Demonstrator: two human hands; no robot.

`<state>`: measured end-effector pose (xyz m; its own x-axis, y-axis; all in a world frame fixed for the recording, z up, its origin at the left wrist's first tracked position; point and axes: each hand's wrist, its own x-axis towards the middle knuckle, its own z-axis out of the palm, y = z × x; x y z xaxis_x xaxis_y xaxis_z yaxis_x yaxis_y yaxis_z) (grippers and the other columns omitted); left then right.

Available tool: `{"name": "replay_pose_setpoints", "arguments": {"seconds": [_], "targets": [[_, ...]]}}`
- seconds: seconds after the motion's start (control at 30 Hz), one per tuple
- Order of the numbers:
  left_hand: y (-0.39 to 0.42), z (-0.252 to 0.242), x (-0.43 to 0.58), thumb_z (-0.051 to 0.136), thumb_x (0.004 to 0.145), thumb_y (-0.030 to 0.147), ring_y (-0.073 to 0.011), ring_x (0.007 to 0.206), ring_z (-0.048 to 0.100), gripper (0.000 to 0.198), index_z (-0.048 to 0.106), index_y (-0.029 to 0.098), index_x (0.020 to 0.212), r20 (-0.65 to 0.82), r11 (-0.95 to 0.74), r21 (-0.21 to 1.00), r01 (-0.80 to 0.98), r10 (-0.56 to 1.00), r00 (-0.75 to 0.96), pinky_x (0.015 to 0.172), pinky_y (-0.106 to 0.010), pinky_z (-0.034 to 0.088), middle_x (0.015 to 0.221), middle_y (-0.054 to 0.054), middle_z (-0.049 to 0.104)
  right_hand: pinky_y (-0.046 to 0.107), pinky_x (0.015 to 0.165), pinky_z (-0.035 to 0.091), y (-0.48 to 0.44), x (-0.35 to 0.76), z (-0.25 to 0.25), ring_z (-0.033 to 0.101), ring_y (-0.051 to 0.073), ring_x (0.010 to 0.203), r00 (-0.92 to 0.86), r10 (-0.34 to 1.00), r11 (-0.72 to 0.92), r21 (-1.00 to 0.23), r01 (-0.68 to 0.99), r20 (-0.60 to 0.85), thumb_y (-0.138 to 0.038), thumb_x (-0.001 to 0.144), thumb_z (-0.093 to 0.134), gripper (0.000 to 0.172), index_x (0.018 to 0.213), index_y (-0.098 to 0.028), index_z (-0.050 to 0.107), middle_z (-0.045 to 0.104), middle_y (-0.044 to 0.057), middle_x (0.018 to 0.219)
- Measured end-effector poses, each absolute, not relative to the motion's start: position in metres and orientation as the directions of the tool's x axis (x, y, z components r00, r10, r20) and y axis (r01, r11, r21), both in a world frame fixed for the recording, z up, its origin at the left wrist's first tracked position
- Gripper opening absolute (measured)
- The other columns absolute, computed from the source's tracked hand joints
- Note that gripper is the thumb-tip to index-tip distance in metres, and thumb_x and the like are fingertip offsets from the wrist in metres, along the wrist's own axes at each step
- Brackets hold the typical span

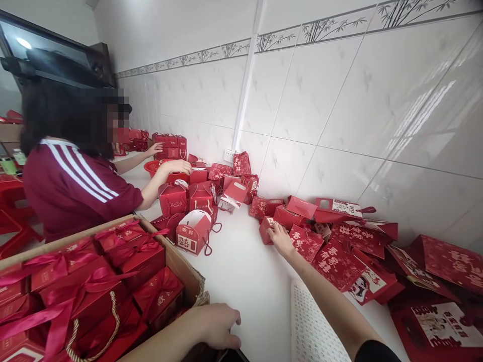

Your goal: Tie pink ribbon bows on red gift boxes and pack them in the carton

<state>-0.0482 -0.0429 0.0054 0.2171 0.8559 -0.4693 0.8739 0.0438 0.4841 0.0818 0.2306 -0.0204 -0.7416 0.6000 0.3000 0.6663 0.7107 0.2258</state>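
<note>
My right hand reaches forward to the pile along the wall. Its fingers are bent over the near edge of a small red gift box and grip it; the thumb is partly hidden. Low in the view, my left hand hangs over the white table, fingers curved and apart from the thumb, with nothing between them. Just below it shows the edge of a dark object, too cut off to name. Nearby on the tabletop stands an open-topped red gift box with a cord handle.
A cardboard carton full of ribboned red boxes is at lower left. A co-worker in a maroon shirt reaches over a red basket. Red gift bags lie along the tiled wall. A written sheet lies under my right forearm.
</note>
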Motion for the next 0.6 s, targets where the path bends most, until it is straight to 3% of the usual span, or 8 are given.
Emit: {"name": "replay_pose_setpoints", "arguments": {"seconds": [0.2,0.3,0.37,0.47,0.53,0.6], "targets": [[-0.041,0.007,-0.048,0.051,0.073,0.038,-0.0309,0.099,0.06,0.055,0.055,0.014,0.122,-0.434,-0.011,0.499,0.866,0.862,0.261,0.082,-0.042,0.047,0.099,-0.014,0.068,0.031,0.075,0.048,0.192,0.119,-0.02,0.053,0.022,0.101,-0.848,0.442,0.868,0.102,0.487,0.292,-0.024,0.089,0.039,0.021,0.1,-0.019,0.056,0.053,0.011,0.113],[-0.041,0.013,-0.045,0.051,0.074,0.037,-0.0284,0.097,0.061,0.054,0.054,0.014,0.122,-0.447,-0.001,0.502,0.865,0.855,0.261,0.081,-0.038,0.048,0.1,-0.012,0.068,0.031,0.077,0.047,0.166,0.126,-0.015,0.054,0.02,0.092,-0.861,0.413,0.9,0.009,0.435,0.297,-0.037,0.087,0.043,0.024,0.093,-0.017,0.054,0.057,0.01,0.098],[-0.041,0.016,-0.043,0.05,0.075,0.037,-0.0264,0.095,0.061,0.053,0.054,0.014,0.122,-0.46,0.001,0.499,0.866,0.848,0.264,0.08,-0.036,0.047,0.1,-0.011,0.068,0.034,0.079,0.046,0.154,0.121,-0.007,0.055,0.021,0.088,-0.811,0.466,0.881,-0.104,0.461,0.353,-0.043,0.084,0.045,0.032,0.097,-0.015,0.052,0.057,0.01,0.093],[-0.042,0.019,-0.041,0.047,0.077,0.037,-0.0242,0.093,0.062,0.052,0.053,0.013,0.123,-0.47,-0.002,0.486,0.874,0.843,0.263,0.08,-0.033,0.047,0.1,-0.009,0.068,0.043,0.089,0.04,0.147,0.105,0.005,0.048,0.03,0.106,-0.682,0.615,0.787,-0.259,0.56,0.396,-0.051,0.072,0.058,0.064,0.118,-0.009,0.043,0.049,0.019,0.116],[-0.043,0.018,-0.04,0.046,0.077,0.037,-0.0234,0.094,0.061,0.051,0.053,0.013,0.122,-0.46,-0.001,0.477,0.879,0.851,0.251,0.08,-0.031,0.046,0.1,-0.009,0.068,0.045,0.094,0.035,0.147,0.093,0.009,0.039,0.034,0.118,-0.63,0.721,0.692,-0.348,0.632,0.289,-0.051,0.066,0.063,0.083,0.13,-0.009,0.031,0.038,0.021,0.129],[-0.045,0.016,-0.04,0.046,0.077,0.036,-0.0231,0.094,0.06,0.05,0.054,0.013,0.121,-0.438,0.0,0.469,0.883,0.869,0.232,0.08,-0.031,0.046,0.102,-0.009,0.066,0.043,0.092,0.038,0.147,0.086,0.011,0.044,0.033,0.115,-0.603,0.782,0.603,-0.433,0.67,0.156,-0.047,0.068,0.061,0.085,0.135,-0.01,0.024,0.041,0.021,0.127]]}}
